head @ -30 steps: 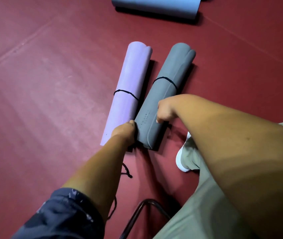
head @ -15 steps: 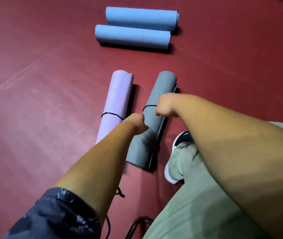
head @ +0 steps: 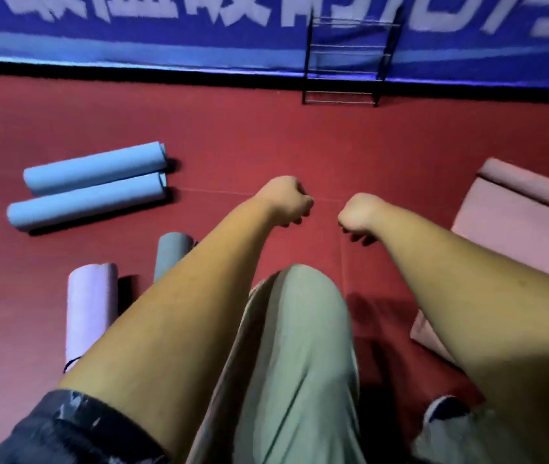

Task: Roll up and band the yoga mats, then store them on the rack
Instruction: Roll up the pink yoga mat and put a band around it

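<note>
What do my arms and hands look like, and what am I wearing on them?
Both forearms are bare. The left arm has a short dark navy sleeve with pale blotchy markings; no sleeve shows on the right arm. The left hand and right hand are bare: no gloves, watch or rings visible.

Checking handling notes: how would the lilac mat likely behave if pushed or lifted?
The lilac mat is a round roll on flat floor, so it would probably roll sideways if nudged. A black band shows on it, so it should likely stay rolled when lifted.
</note>
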